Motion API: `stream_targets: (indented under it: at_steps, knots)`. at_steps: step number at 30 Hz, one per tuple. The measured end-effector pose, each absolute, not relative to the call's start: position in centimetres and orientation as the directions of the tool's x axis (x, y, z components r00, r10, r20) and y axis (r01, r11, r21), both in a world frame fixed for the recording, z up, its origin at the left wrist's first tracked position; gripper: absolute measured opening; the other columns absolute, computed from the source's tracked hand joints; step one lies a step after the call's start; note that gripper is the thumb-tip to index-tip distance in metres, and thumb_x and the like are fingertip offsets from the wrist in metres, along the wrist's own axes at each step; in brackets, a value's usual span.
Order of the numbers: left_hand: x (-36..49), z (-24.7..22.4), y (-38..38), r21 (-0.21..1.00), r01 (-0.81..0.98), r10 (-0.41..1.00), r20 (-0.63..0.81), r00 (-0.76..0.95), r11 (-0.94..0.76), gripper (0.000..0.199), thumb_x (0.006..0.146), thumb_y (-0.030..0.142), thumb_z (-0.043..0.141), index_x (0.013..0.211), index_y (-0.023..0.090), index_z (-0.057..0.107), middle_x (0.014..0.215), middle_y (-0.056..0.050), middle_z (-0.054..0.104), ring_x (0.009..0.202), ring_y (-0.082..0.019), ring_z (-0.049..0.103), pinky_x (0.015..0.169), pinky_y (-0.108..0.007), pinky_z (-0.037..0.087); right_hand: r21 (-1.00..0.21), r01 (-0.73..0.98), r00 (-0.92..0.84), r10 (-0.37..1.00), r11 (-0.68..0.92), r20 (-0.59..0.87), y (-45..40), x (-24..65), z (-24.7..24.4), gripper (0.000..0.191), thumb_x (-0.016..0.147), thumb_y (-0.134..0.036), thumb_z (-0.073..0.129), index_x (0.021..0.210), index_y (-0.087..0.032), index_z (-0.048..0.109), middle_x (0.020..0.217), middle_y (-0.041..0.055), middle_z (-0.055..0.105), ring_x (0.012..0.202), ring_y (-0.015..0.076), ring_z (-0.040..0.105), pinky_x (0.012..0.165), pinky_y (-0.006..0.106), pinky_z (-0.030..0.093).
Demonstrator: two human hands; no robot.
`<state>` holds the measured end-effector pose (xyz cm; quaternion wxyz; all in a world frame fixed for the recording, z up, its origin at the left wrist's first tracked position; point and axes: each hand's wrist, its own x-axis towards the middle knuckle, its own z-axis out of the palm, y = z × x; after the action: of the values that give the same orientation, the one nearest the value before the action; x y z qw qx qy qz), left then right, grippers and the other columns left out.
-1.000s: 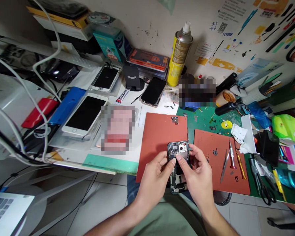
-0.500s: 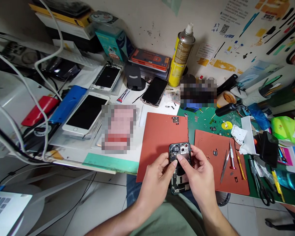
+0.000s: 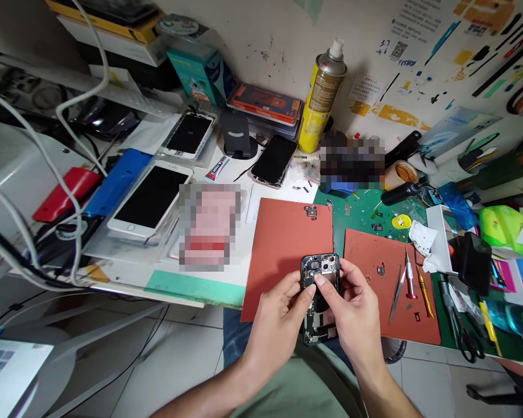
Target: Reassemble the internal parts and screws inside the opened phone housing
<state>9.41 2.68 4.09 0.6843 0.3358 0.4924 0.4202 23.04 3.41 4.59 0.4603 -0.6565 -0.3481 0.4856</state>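
An opened smartphone housing (image 3: pixel 321 325), dark-framed with its inner parts exposed, is held at the front edge of the left red-brown mat (image 3: pixel 283 244). My left hand (image 3: pixel 281 310) grips its left side, the thumb lying over the inside. From the right, my right hand (image 3: pixel 353 302) grips the other side, its thumb pressed onto the inside near the upper middle. Both thumbs nearly meet there and hide part of the inside. Above the phone, a small metal part (image 3: pixel 311 212) lies on the mat.
Tweezers (image 3: pixel 396 293), a silver screwdriver (image 3: pixel 409 276) and a gold screwdriver (image 3: pixel 424 290) lie on the right mat (image 3: pixel 366 319). Scissors (image 3: pixel 467 337) are farther right. Several phones, including a white one (image 3: pixel 150 200), lie left. A yellow spray can (image 3: pixel 321 98) stands behind.
Hands and phone keep almost the same pose. The whole view has shifted very slightly, with the things on the left appearing a little farther left.
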Motion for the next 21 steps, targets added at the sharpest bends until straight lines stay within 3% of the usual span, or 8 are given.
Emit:
stream_targets:
  at_steps: [13,21]
  knots:
    - [9.44,3.96,2.39,0.867,-0.264,0.905,-0.390,0.169,0.423,0.034,0.103,0.041,0.067,0.131,0.023,0.073,0.134,-0.007,0.077,0.125,-0.027,0.073,0.108,-0.035,0.056,-0.940,0.002,0.307,0.895,-0.342,-0.325,3.13,22.90,4.38,0.044,0.081,-0.046,0.089,0.116,-0.022,0.074,0.104,0.0053,0.079,0.093,0.0218,0.074,0.085,0.035,0.062]
    - [9.02,3.94,3.22,0.841,-0.307,0.894,-0.398,0.206,0.446,0.035,0.101,0.041,0.071,0.128,0.019,0.072,0.124,-0.008,0.081,0.113,-0.024,0.076,0.101,-0.033,0.058,-0.935,0.007,0.307,0.890,-0.355,-0.336,2.82,23.07,4.61,0.046,0.084,-0.049,0.087,0.119,-0.022,0.074,0.109,0.0065,0.079,0.098,0.0230,0.075,0.090,0.037,0.062]
